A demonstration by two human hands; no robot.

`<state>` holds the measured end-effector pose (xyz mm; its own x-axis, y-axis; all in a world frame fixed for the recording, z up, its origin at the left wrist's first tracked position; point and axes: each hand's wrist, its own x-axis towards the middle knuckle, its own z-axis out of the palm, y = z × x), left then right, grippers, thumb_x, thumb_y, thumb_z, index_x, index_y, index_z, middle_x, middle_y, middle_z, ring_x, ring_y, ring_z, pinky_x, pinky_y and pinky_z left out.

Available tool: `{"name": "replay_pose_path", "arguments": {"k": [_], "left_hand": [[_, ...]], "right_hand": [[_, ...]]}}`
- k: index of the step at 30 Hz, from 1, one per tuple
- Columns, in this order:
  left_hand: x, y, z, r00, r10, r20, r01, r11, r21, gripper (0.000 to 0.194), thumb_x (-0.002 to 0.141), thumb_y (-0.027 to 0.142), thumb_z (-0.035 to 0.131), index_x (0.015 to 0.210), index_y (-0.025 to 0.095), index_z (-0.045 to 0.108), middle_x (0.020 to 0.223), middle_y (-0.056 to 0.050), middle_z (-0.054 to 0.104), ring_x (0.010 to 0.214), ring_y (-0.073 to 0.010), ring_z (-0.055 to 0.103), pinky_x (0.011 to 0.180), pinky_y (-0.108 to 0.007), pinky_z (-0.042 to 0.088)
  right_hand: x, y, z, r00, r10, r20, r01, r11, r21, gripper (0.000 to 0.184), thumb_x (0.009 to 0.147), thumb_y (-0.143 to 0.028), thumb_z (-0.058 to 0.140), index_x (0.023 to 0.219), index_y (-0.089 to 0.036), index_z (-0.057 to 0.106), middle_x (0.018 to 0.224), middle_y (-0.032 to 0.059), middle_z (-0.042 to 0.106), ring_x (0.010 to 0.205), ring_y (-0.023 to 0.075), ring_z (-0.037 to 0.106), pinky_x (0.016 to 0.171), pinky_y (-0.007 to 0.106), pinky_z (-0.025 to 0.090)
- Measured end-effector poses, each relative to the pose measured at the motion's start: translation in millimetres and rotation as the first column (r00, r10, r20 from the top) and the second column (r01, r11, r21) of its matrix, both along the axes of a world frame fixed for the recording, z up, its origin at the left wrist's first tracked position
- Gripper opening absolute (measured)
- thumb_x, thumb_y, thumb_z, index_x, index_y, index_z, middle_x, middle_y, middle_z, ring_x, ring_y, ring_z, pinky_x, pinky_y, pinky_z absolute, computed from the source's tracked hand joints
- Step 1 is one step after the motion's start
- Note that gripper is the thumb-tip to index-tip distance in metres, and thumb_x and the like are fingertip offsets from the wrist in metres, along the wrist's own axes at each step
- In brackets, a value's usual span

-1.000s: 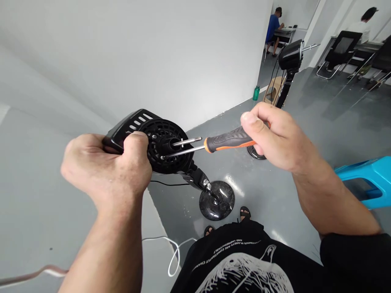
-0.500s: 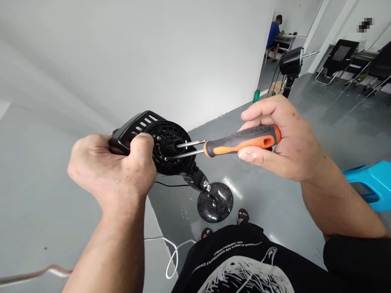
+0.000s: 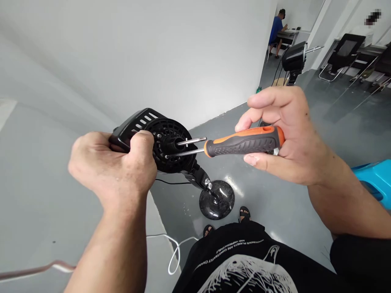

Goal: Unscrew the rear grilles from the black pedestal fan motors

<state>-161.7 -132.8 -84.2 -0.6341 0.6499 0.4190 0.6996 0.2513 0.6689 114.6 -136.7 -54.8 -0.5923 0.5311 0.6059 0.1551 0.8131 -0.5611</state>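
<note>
My left hand (image 3: 114, 167) is wrapped round the black motor housing (image 3: 143, 122) of a stand fan, thumb at the edge of its round slotted front. From the middle of that front sticks a metal shaft (image 3: 195, 141) with a threaded end and a small cross pin. In my right hand (image 3: 293, 138) is an orange and grey screwdriver (image 3: 241, 143), its butt against the palm, thumb below the handle and fingers loosely curled above. The blade's tip meets the front just below the shaft, at a screw. Below, the fan's neck (image 3: 198, 179) runs down to a round black base (image 3: 216, 205).
A second fan motor on a stand (image 3: 295, 59) is behind my right hand. A blue plastic object (image 3: 374, 181) stands at the right edge. White cable (image 3: 174, 260) loops at lower left. A person in blue (image 3: 276, 30) sits at a desk far back, near black chairs (image 3: 345, 53).
The screwdriver handle has turned about its axis, so its orange side now faces up. My right fingers have loosened and spread a little. My left hand holds the housing as before.
</note>
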Motion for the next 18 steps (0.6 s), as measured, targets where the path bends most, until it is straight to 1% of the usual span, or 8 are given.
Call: {"name": "replay_pose_path", "arguments": {"k": [3,6,8,9,11,13,16,18], "left_hand": [[-2,0,-3.0,1.000,-0.003,0.002,0.003,1.000,0.021,0.044,0.067,0.043,0.063,0.055,0.024,0.025,0.059,0.005,0.016,0.054,-0.0098,0.017,0.057,-0.036,0.012],[-4,1,-6.8,1.000,-0.008,-0.009,0.008,0.999,0.043,0.043,0.067,0.041,0.063,0.056,0.024,0.025,0.058,0.005,0.017,0.053,-0.0097,0.018,0.057,-0.037,0.012],[-5,2,-8.0,1.000,-0.003,-0.009,0.003,0.999,0.042,0.042,0.066,0.039,0.063,0.056,0.024,0.026,0.057,0.005,0.017,0.053,-0.0095,0.018,0.057,-0.037,0.013],[-5,2,-7.9,1.000,-0.001,-0.010,0.001,0.999,0.037,0.042,0.066,0.039,0.064,0.055,0.024,0.026,0.057,0.005,0.017,0.053,-0.0093,0.018,0.057,-0.037,0.013],[-3,1,-6.7,1.000,-0.001,-0.015,0.001,1.000,0.028,0.043,0.067,0.039,0.064,0.055,0.024,0.026,0.058,0.005,0.016,0.053,-0.0088,0.017,0.056,-0.037,0.012],[-2,0,-4.6,1.000,-0.009,-0.021,0.009,1.000,0.015,0.044,0.069,0.040,0.064,0.054,0.024,0.026,0.058,0.005,0.015,0.054,-0.0086,0.016,0.056,-0.037,0.012],[0,-1,-2.1,1.000,-0.005,-0.018,0.005,1.000,0.013,0.043,0.069,0.039,0.064,0.053,0.024,0.027,0.057,0.005,0.016,0.053,-0.0089,0.017,0.055,-0.037,0.012],[-1,-1,-1.7,1.000,0.003,-0.008,-0.003,1.000,0.017,0.043,0.067,0.039,0.064,0.053,0.024,0.027,0.055,0.005,0.017,0.052,-0.0092,0.018,0.055,-0.037,0.012]], "right_hand": [[-9,0,0.3,0.984,-0.180,-0.014,0.178,0.980,-0.091,0.049,0.089,-0.023,0.078,0.125,-0.025,0.045,0.104,-0.0006,0.068,0.081,0.0135,0.071,0.062,0.028,0.057],[-15,3,-3.0,0.888,-0.456,0.049,0.455,0.862,-0.224,0.033,0.097,-0.049,0.072,0.104,-0.024,0.052,0.073,-0.0038,0.063,0.058,0.0127,0.062,0.050,0.029,0.048],[-14,5,-5.5,0.856,-0.504,0.112,0.514,0.812,-0.278,0.039,0.101,-0.060,0.061,0.100,-0.022,0.052,0.066,-0.0027,0.059,0.052,0.0130,0.058,0.046,0.029,0.044],[-12,6,-6.2,0.870,-0.477,0.128,0.493,0.823,-0.281,0.041,0.100,-0.060,0.061,0.107,-0.020,0.052,0.073,0.0002,0.063,0.054,0.0136,0.060,0.046,0.029,0.045],[-6,4,-5.9,0.921,-0.370,0.124,0.390,0.895,-0.218,0.056,0.093,-0.047,0.070,0.131,-0.015,0.044,0.111,0.0118,0.068,0.069,0.0148,0.067,0.049,0.030,0.050],[-1,2,-4.2,0.968,-0.231,0.096,0.241,0.964,-0.108,0.074,0.085,-0.027,0.074,0.145,-0.019,0.031,0.143,0.0171,0.053,0.091,0.0162,0.071,0.056,0.028,0.055],[1,0,-2.1,0.994,-0.105,0.023,0.105,0.994,-0.025,0.062,0.084,-0.016,0.072,0.135,-0.026,0.036,0.128,0.0069,0.062,0.099,0.0158,0.071,0.063,0.026,0.056],[-3,1,-2.5,0.987,-0.160,-0.035,0.157,0.986,-0.064,0.050,0.089,-0.024,0.075,0.125,-0.026,0.041,0.103,-0.0002,0.068,0.084,0.0139,0.070,0.063,0.028,0.055]]}}
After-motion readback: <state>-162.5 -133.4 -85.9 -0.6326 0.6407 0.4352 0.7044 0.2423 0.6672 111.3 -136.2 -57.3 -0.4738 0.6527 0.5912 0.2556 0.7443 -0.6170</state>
